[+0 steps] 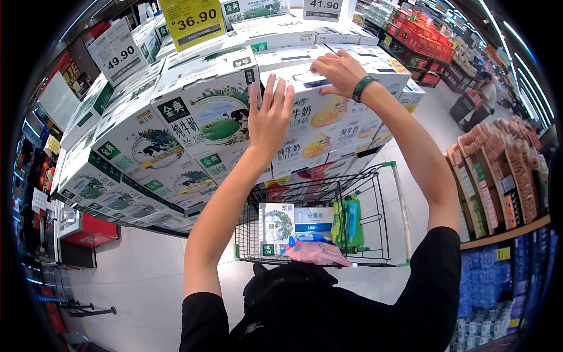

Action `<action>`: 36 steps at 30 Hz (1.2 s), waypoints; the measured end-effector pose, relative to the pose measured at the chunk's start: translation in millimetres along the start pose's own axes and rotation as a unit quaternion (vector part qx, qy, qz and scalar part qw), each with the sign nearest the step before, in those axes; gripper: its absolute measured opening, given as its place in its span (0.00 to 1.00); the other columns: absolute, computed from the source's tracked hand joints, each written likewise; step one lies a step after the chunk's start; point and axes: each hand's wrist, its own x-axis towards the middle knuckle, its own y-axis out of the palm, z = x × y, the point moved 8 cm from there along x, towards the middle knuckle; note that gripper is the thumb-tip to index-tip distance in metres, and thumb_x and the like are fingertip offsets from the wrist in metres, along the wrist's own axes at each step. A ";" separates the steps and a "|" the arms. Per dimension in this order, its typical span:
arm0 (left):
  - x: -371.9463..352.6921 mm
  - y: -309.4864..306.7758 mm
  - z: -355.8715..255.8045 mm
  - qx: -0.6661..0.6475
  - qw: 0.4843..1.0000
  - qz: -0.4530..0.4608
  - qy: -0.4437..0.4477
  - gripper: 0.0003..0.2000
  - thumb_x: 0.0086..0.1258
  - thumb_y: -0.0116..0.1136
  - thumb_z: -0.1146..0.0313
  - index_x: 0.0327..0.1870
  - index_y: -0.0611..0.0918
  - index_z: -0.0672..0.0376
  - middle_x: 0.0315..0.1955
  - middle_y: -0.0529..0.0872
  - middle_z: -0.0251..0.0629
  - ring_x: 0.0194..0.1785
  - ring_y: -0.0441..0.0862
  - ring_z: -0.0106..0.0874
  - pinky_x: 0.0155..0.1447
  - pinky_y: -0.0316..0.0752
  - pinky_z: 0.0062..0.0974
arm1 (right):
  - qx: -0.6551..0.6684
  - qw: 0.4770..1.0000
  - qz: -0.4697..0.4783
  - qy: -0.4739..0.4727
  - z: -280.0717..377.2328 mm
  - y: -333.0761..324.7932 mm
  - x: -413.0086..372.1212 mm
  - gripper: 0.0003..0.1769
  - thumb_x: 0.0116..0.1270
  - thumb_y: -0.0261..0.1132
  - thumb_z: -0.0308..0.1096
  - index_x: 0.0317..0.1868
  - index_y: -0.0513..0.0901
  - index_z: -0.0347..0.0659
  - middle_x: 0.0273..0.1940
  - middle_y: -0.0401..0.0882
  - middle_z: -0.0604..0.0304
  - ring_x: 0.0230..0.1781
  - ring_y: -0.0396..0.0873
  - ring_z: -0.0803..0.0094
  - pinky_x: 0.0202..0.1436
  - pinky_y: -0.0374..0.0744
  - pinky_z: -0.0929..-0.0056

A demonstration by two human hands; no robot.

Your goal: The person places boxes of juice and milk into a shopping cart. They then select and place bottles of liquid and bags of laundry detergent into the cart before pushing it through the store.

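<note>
My left hand (271, 117) lies with its fingers stretched out against the upper left edge of a white milk carton (316, 111) that has a yellow drop picture. On the top of this carton rests my right hand (343, 73), fingers bent and thumb apart, close to the dark handle strip. A dark green band circles the right wrist. Left of my hands stands a white and green milk carton (205, 111) with a cow picture. The carton under my hands sits in the stacked display.
Below the display stands a shopping cart (400, 205) holding a white carton (277, 229), a blue and white box (314, 220), a pink bag (316, 253) and green packages. A shelf (504, 237) is at right. A person (484, 100) stands farther back. Price signs (193, 20) top the display.
</note>
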 end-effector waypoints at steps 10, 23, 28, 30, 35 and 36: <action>-4.1 41.5 7.4 0.089 0.994 0.068 -0.019 0.36 0.58 0.66 0.79 0.72 0.75 0.53 0.76 0.69 0.35 0.84 0.52 0.36 0.84 0.33 0.56 | 0.101 0.955 -0.240 0.143 -4.2 -15.6 -107.1 0.19 0.61 0.73 0.36 0.53 0.84 0.48 0.60 0.79 0.60 0.62 0.75 0.57 0.66 0.73 0.57; -559.0 35.8 -102.2 -0.274 0.704 0.587 -0.291 0.24 0.74 0.58 0.59 0.69 0.75 0.56 0.72 0.73 0.45 0.77 0.66 0.48 0.76 0.63 0.53 | 0.114 0.564 0.298 0.762 74.8 270.7 -695.6 0.45 0.62 0.67 0.64 0.77 0.64 0.62 0.70 0.72 0.44 0.71 0.70 0.44 0.71 0.64 0.31; -627.2 -10.4 -122.7 -0.195 0.574 0.756 -0.247 0.30 0.81 0.37 0.42 0.76 0.69 0.47 0.78 0.65 0.40 0.84 0.48 0.44 0.83 0.36 0.62 | 0.087 0.541 0.242 0.801 95.0 240.3 -678.9 0.44 0.63 0.69 0.58 0.78 0.64 0.61 0.68 0.75 0.47 0.68 0.73 0.42 0.70 0.68 0.37; -629.4 -11.8 -126.1 -0.180 0.556 0.776 -0.238 0.30 0.81 0.37 0.41 0.75 0.71 0.48 0.78 0.65 0.41 0.84 0.49 0.44 0.83 0.36 0.62 | 0.081 0.557 0.240 0.791 101.0 242.1 -684.0 0.44 0.63 0.70 0.56 0.77 0.65 0.60 0.69 0.75 0.47 0.69 0.73 0.45 0.71 0.69 0.42; -636.4 -30.8 -125.3 -0.175 0.539 0.785 -0.250 0.32 0.80 0.37 0.37 0.72 0.75 0.50 0.77 0.67 0.42 0.83 0.53 0.44 0.83 0.37 0.60 | 0.114 0.613 0.188 0.759 106.4 241.6 -694.3 0.44 0.62 0.73 0.52 0.77 0.65 0.57 0.67 0.77 0.48 0.69 0.73 0.43 0.70 0.68 0.38; -640.0 -36.9 -125.4 -0.180 0.535 0.786 -0.253 0.33 0.79 0.36 0.36 0.72 0.75 0.50 0.77 0.66 0.41 0.83 0.53 0.44 0.83 0.38 0.59 | 0.135 0.621 0.177 0.752 107.3 241.3 -692.7 0.45 0.62 0.72 0.53 0.77 0.64 0.56 0.68 0.76 0.48 0.70 0.72 0.44 0.71 0.68 0.38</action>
